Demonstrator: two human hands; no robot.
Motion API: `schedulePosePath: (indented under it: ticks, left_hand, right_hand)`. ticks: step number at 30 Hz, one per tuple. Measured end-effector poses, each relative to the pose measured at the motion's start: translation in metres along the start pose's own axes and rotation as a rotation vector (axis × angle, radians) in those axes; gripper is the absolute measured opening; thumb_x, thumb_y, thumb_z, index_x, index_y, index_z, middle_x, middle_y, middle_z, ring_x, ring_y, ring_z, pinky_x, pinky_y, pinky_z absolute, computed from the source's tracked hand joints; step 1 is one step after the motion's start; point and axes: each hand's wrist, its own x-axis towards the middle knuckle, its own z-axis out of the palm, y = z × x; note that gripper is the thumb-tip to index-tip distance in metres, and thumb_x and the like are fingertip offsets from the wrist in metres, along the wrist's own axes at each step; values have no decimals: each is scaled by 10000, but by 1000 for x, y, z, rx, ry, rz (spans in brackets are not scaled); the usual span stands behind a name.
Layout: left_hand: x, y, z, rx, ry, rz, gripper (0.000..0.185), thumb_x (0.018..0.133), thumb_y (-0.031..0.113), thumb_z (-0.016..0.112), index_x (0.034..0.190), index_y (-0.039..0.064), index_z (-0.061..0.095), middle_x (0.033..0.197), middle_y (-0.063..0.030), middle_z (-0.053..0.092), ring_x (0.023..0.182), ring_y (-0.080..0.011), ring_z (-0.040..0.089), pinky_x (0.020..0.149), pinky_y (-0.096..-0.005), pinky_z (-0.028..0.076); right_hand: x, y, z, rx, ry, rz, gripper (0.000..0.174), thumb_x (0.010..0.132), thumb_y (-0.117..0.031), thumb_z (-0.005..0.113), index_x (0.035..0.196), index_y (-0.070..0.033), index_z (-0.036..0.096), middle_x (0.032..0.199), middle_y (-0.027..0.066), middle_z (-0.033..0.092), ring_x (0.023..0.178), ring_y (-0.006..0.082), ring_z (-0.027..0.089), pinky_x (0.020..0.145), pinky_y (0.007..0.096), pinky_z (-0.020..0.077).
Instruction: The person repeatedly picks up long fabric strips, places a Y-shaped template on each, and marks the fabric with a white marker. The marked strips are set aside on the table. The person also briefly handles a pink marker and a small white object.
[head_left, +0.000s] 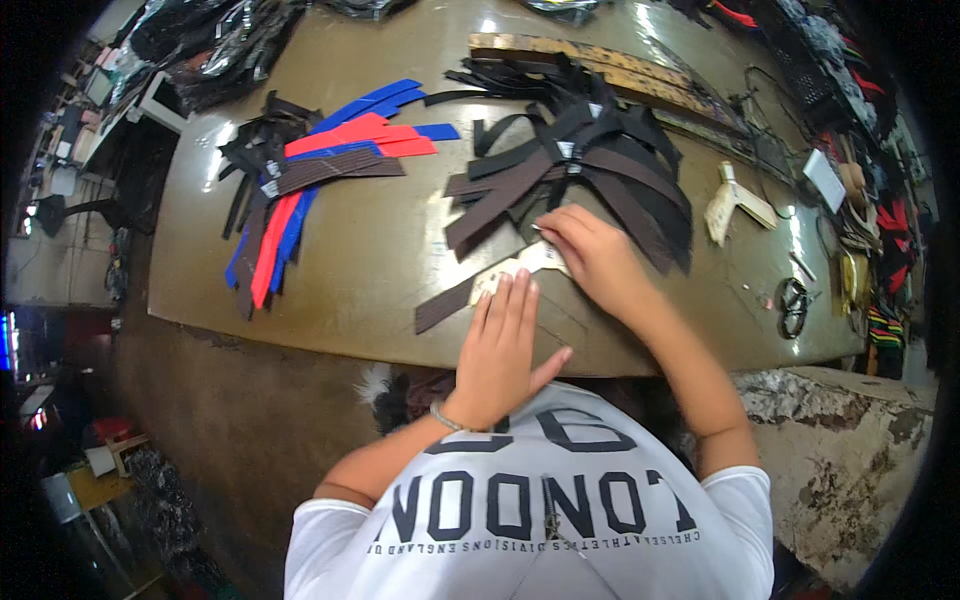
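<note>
My left hand (504, 345) lies flat, fingers together and thumb apart, its fingertips pressing on a pale template (541, 256) that bears writing. Under the template is a dark brown fabric strip (444, 306), whose lower left end sticks out. My right hand (589, 251) pinches a small whitish thing (535, 226) at the template's upper edge; what it is cannot be made out. Just beyond my hands fans a pile of black and dark brown fabric strips (499, 195) with small white tags. Farther left lies another bundle of red (360, 133), blue (304, 217), brown and black strips.
Yellowish wooden bars (585, 56) lie at the back of the table (360, 289). At the right are a pale Y-shaped template (739, 201), black-handled scissors (793, 307) and a short white stick (802, 266). Plastic-wrapped bundles (217, 52) sit at the back left. The table's near edge is close to my body.
</note>
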Motion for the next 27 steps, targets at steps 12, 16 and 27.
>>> schedulePosePath:
  ticks: [12,16,27]
  left_hand:
    - [-22,-7,19,36,59,64,829,785,602,646,1356,5,567,1370,-214,559,1360,-390,433,1166,-632,226]
    - [-23,-9,23,-202,132,31,764,765,476,721,1365,31,561,1386,-191,544,1383,-365,412,1186,-576,215]
    - [-22,-4,13,31,-15,-1,798,907,525,579,1468,-19,417,1509,-240,400,1436,-393,337,1182,-523,255]
  right_hand:
    - [0,-74,40,-150,-193,-70,201,760,-53,636,946,22,648,1007,145,568,1008,323,557,802,378,549]
    - [4,-84,46,-298,-257,-65,193,754,-59,640,907,59,636,992,155,544,979,322,552,780,355,560]
    - [5,-65,1,-299,76,-59,191,837,-73,627,1017,-12,606,967,191,584,936,371,592,821,458,495]
